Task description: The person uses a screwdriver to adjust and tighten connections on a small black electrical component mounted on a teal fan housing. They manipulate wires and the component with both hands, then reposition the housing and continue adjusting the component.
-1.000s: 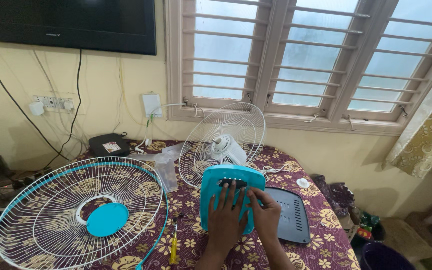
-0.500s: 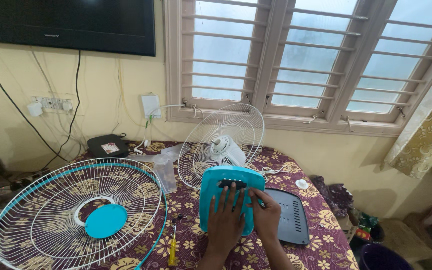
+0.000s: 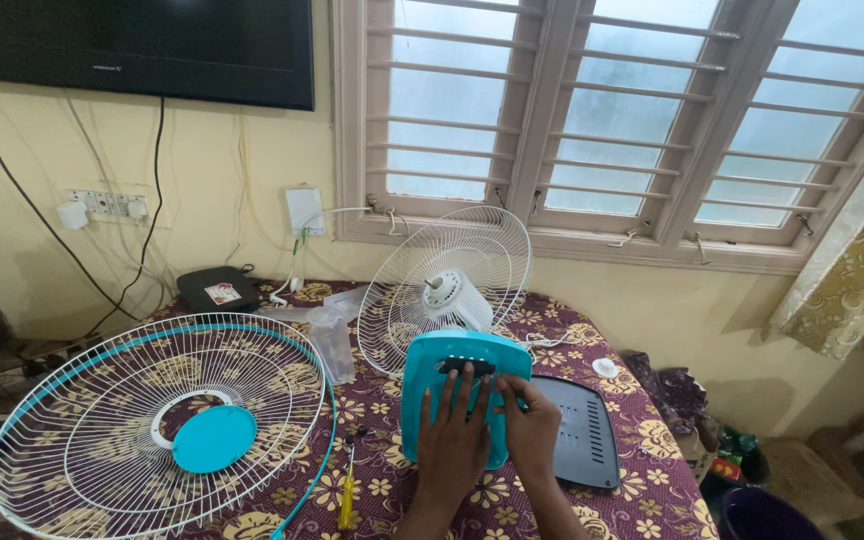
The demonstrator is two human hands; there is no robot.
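Pressing both hands on teal fan base [image 3: 452, 375], left hand [image 3: 452, 440] fingers spread, right hand [image 3: 530, 425] fingers tog.

Pale yellow wall [image 3: 42, 240] with loose cables hanging down it, a dark flat screen [image 3: 132, 45] mounted top left. Big louvred window [image 3: 592, 120] in a beige frame — soft daylight coming through frosted glass. Gold patterned curtain [image 3: 852, 280] on the right. Maroon floral tablecloth [image 3: 642, 450] below.
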